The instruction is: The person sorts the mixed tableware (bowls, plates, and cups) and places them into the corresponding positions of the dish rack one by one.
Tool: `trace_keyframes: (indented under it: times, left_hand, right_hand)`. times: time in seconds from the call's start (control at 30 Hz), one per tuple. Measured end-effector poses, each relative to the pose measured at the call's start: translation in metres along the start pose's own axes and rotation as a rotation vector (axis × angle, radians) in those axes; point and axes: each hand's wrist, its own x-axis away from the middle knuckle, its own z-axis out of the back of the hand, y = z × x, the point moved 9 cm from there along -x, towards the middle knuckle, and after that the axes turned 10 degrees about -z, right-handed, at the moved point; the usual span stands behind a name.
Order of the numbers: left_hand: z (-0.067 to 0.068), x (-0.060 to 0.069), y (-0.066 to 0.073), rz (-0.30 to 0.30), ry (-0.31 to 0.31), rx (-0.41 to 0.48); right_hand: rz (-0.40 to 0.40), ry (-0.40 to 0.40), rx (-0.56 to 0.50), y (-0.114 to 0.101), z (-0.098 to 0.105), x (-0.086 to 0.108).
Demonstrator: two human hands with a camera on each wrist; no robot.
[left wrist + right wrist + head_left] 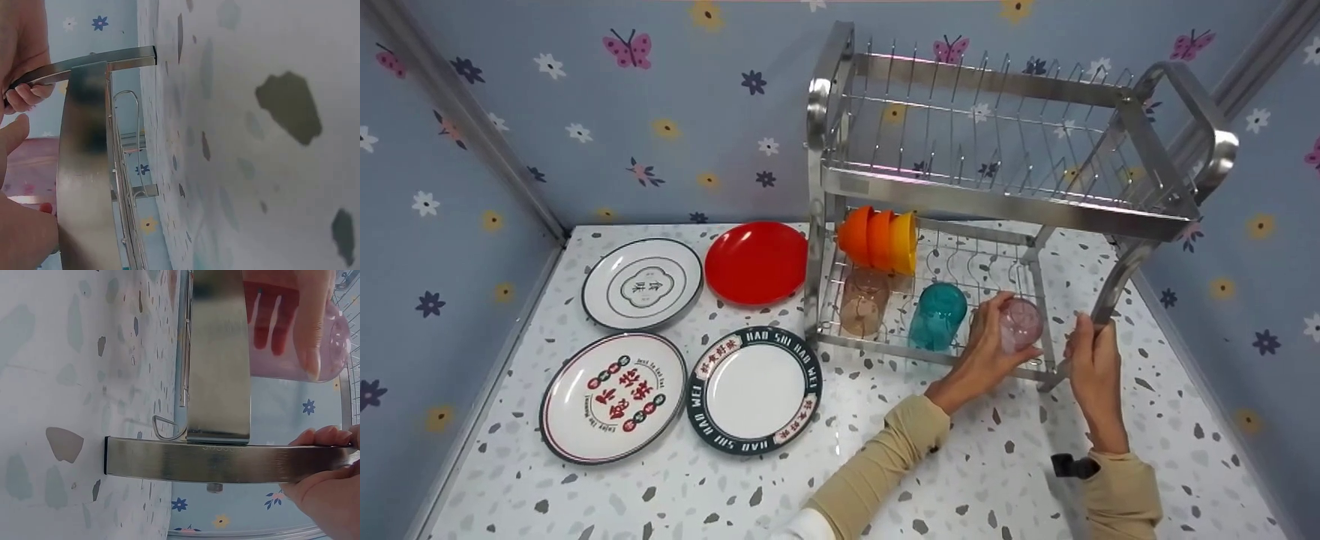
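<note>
In the head view my left hand (988,346) holds a clear pink glass (1021,325), upside down on the lower shelf of a metal dish rack (930,351). The right wrist view shows the fingers curved round this pink glass (337,343). My right hand (1095,367) grips the rack's front right leg (1117,289); thumb and fingers wrap that leg (253,464) in the right wrist view. Left of the pink glass stand a teal glass (937,315) and a brownish clear glass (864,304). Behind them lie nested orange and yellow bowls (877,240), tipped on their sides.
On the speckled table (930,480), left of the rack, lie a red plate (756,262), a white plate with a grey motif (642,283), a white plate with red characters (613,397) and a dark-rimmed plate (755,390). The upper wire shelf (1005,199) overhangs the glasses.
</note>
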Motion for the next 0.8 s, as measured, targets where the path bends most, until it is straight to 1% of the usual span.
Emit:
trace_keyframes:
  times: [0.1,0.23,0.37,0.47,0.6,0.67,0.8]
  left_hand:
    - [-0.0035,0.0003,-0.0019,0.016,-0.039,-0.021]
    - [-0.0079,0.0009,-0.0051,0.061,-0.087,-0.068]
    - [-0.0104,0.0013,-0.0070,0.091,-0.114,-0.091]
    - [-0.0100,0.0005,-0.0075,0.098,-0.108,-0.071]
    - [-0.0079,-0.0016,-0.0088,0.100,-0.068,-0.021]
    - [-0.0076,-0.0027,-0.0091,0.099,-0.057,-0.001]
    - [-0.0094,-0.0044,-0.0104,0.116,-0.068,0.003]
  right_hand:
    - [0.007,-0.003,-0.014,0.0002,-0.0002,0.0000]
    - [0.007,-0.009,-0.027,0.0003,-0.0010,-0.0002]
    - [0.004,-0.014,-0.031,-0.0002,-0.0010,-0.0003]
    - [0.002,-0.013,-0.025,0.0000,0.0000,-0.0005]
    - [0.016,-0.017,-0.004,0.0001,0.0006,-0.0008]
    - [0.023,-0.026,-0.004,0.0004,0.0002,-0.0007]
    - [0.018,-0.033,-0.030,0.0016,0.0000,-0.0005]
